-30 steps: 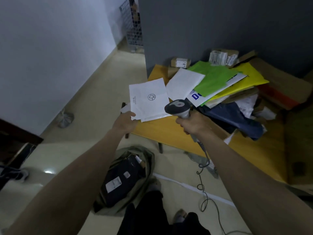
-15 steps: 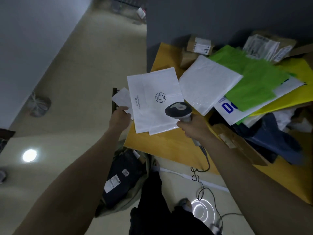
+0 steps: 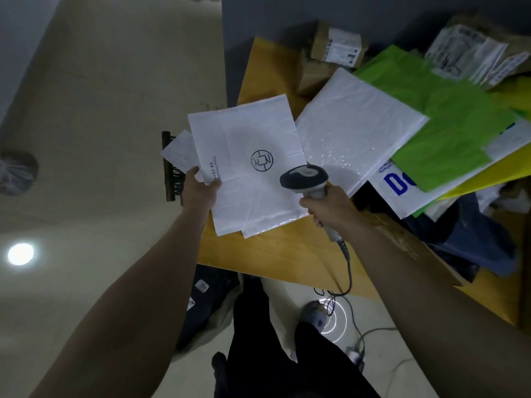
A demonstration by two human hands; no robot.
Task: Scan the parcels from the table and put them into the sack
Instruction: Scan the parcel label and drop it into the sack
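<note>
Both hands grip: parcel (image 3: pixel 247 170), scanner (image 3: pixel 306 179).

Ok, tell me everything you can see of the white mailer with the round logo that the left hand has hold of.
The white mailer is a flat, thin, crinkled plastic bag, roughly square, with a dark round logo near its middle and a line of small print along its left edge. The left hand pinches that edge. It lies tilted, part over the table, part past its edge, on a second white sheet. No shipping label shows on this face. The scanner, gripped by the right hand, is in front of its right edge.
</note>
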